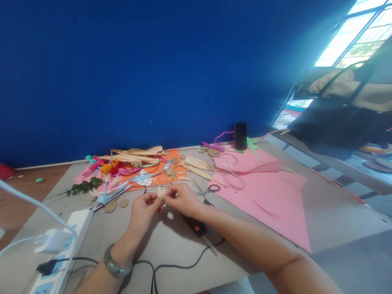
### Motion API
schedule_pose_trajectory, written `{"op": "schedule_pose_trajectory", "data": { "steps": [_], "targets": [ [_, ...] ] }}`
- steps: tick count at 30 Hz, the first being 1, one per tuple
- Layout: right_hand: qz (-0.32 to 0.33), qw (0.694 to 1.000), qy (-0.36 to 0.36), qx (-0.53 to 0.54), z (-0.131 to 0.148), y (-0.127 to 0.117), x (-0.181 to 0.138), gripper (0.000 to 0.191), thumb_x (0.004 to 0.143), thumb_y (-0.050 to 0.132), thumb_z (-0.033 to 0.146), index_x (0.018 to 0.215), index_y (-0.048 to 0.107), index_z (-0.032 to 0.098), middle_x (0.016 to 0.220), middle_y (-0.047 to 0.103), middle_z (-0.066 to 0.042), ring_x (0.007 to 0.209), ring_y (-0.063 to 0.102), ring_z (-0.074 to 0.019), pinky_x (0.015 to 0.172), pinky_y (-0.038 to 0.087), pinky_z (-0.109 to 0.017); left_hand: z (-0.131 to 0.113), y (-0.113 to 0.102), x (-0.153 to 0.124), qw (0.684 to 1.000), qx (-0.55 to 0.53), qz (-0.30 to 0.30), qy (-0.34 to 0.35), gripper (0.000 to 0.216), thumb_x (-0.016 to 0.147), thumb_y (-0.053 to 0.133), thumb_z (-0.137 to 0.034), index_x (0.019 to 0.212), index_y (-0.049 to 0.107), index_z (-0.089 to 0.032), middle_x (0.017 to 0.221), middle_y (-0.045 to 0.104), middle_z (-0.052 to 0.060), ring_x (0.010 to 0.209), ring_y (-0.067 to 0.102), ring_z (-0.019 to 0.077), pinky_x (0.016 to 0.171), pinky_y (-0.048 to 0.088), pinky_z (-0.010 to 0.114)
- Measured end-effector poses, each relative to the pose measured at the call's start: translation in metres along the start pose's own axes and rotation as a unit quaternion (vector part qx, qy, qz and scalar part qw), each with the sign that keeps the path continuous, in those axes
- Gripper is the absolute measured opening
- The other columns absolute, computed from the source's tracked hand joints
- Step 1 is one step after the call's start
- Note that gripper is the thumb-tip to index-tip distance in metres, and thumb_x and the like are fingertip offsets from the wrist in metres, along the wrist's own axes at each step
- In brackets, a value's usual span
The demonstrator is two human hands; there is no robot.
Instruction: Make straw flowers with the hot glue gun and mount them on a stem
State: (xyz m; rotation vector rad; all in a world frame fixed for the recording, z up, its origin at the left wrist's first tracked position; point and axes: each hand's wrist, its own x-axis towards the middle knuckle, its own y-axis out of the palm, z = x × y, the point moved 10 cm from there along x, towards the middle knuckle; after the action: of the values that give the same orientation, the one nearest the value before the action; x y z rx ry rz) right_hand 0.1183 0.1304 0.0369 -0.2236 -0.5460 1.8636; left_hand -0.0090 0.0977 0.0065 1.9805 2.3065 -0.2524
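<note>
Between my two hands is a small pale bundle of husk-like strips (161,193), its pointed tips sticking up. My left hand (147,205) pinches it from the left, fingers curled. From the right, my right hand (180,198) has thumb and forefinger closed on the same piece. Under my right forearm lies a black glue gun (196,227), partly hidden, with a pale glue stick (212,248) at its back end. Just beyond my right hand, a pair of scissors (213,188) lies on the table.
A white power strip (80,222) with plugs stands at left; a black cord (177,267) crosses the front. Dried husk strips (137,157), orange paper (171,179), cardboard discs (110,206) and a green sprig (85,186) lie behind. Pink sheets (275,196) cover the right. A phone (240,136) leans against the blue wall.
</note>
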Motion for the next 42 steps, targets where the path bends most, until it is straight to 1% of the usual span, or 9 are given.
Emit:
{"op": "schedule_pose_trajectory", "data": {
  "steps": [8,15,19,23,27,31,35,38,42],
  "targets": [
    [-0.008,1.0,0.002,0.001,0.002,-0.002,-0.002,0.008,0.067,0.061,0.015,0.059,0.064,0.014,0.058,0.064,0.0,0.053,0.054,-0.0103,0.051,0.041,-0.019,0.0,0.0,0.002,1.0,-0.002,0.004,0.016,0.021,0.058,0.073,-0.033,0.061,0.065,-0.013,0.049,0.065,0.003,0.045,0.057,0.0137,0.047,0.042,0.022],
    [-0.017,0.999,-0.031,-0.038,0.01,-0.003,-0.003,0.01,0.068,0.061,0.016,0.059,0.065,0.016,0.057,0.066,0.0,0.053,0.055,-0.0106,0.054,0.041,-0.02,-0.003,0.0,0.0,1.0,-0.004,0.007,0.009,0.02,0.058,0.073,-0.032,0.058,0.065,-0.014,0.049,0.065,0.003,0.046,0.058,0.0136,0.048,0.043,0.022],
    [-0.021,0.997,-0.042,-0.058,0.011,-0.003,-0.004,0.011,0.069,0.061,0.016,0.059,0.065,0.016,0.057,0.066,0.0,0.053,0.055,-0.0108,0.057,0.042,-0.021,-0.006,0.002,0.0,1.0,-0.003,0.015,0.018,0.019,0.059,0.072,-0.031,0.058,0.065,-0.013,0.051,0.066,0.003,0.047,0.058,0.0132,0.049,0.043,0.021],
    [-0.02,0.997,-0.043,-0.06,0.011,-0.002,-0.004,0.011,0.07,0.062,0.017,0.06,0.066,0.016,0.057,0.066,0.0,0.054,0.055,-0.0111,0.058,0.042,-0.022,-0.002,0.001,0.001,1.0,-0.009,0.017,0.014,0.019,0.06,0.072,-0.032,0.06,0.066,-0.013,0.052,0.066,0.004,0.047,0.059,0.0141,0.049,0.044,0.022],
    [-0.015,0.997,-0.051,-0.05,0.015,-0.001,-0.006,0.013,0.074,0.061,0.019,0.064,0.069,0.017,0.06,0.068,0.0,0.055,0.055,-0.0112,0.059,0.041,-0.022,-0.001,-0.002,0.005,0.999,-0.011,0.015,0.03,0.019,0.061,0.072,-0.032,0.061,0.067,-0.013,0.052,0.066,0.003,0.048,0.059,0.0148,0.051,0.046,0.023],
    [-0.034,0.994,-0.072,-0.076,0.024,-0.004,-0.009,0.006,0.071,0.068,0.023,0.066,0.069,0.019,0.066,0.068,0.001,0.064,0.056,-0.0134,0.07,0.04,-0.027,-0.005,-0.005,0.005,0.999,-0.028,0.007,0.041,0.02,0.06,0.072,-0.033,0.058,0.065,-0.014,0.05,0.064,0.001,0.047,0.057,0.0132,0.05,0.045,0.022],
    [-0.05,0.987,-0.112,-0.103,0.034,-0.005,-0.013,0.014,0.069,0.073,0.029,0.067,0.064,0.018,0.07,0.068,0.001,0.068,0.057,-0.0143,0.084,0.034,-0.033,-0.007,-0.006,0.005,0.999,-0.027,0.002,0.047,0.019,0.062,0.072,-0.032,0.058,0.065,-0.015,0.048,0.062,0.0,0.045,0.056,0.0124,0.049,0.045,0.022],
    [-0.045,0.985,-0.131,-0.107,0.037,-0.002,-0.014,0.013,0.071,0.071,0.029,0.07,0.064,0.018,0.073,0.069,0.0,0.07,0.058,-0.0145,0.085,0.032,-0.034,-0.006,-0.007,0.006,0.998,-0.036,0.004,0.051,0.019,0.063,0.072,-0.032,0.06,0.066,-0.015,0.049,0.063,0.0,0.047,0.057,0.0126,0.051,0.046,0.022],
    [-0.047,0.984,-0.128,-0.113,0.035,-0.004,-0.013,0.012,0.071,0.072,0.029,0.076,0.068,0.019,0.074,0.068,0.0,0.071,0.059,-0.0153,0.083,0.032,-0.034,-0.002,-0.01,0.008,0.997,-0.059,-0.012,0.039,0.019,0.061,0.074,-0.031,0.062,0.064,-0.015,0.051,0.064,0.001,0.048,0.059,0.0129,0.052,0.048,0.022]
  ]
}}
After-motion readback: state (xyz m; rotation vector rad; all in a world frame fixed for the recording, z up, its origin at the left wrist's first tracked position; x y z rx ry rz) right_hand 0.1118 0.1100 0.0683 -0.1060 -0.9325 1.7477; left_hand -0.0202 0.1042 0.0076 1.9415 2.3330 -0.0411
